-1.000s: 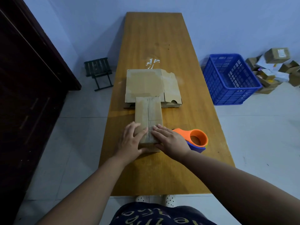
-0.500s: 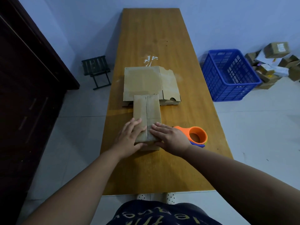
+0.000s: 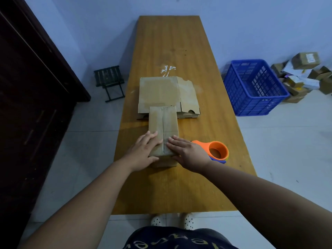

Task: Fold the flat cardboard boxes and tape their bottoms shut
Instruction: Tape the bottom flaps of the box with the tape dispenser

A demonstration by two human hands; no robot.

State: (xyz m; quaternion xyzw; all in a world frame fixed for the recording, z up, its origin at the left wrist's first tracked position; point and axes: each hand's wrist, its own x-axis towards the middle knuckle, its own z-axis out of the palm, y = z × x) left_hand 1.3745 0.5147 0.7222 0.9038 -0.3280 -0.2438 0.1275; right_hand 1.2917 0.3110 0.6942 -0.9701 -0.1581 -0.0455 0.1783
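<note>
A folded cardboard box [image 3: 163,123] stands on the wooden table [image 3: 179,186], its two flaps meeting in a centre seam on top. My left hand [image 3: 143,152] presses flat on the left flap near the box's close end. My right hand [image 3: 186,152] presses flat on the right flap, fingers straight, touching the seam. Behind the box lies a stack of flat cardboard boxes [image 3: 167,92]. An orange tape dispenser [image 3: 218,150] rests on the table just right of my right hand.
A blue plastic crate [image 3: 255,87] stands on the floor right of the table, with a pile of small parcels [image 3: 303,74] beyond it. A small dark stool [image 3: 109,81] is left of the table. A dark cabinet [image 3: 27,105] fills the left side.
Both hands keep pressing on the box flaps in nearly the same spot; only the camera view has shifted a little.
</note>
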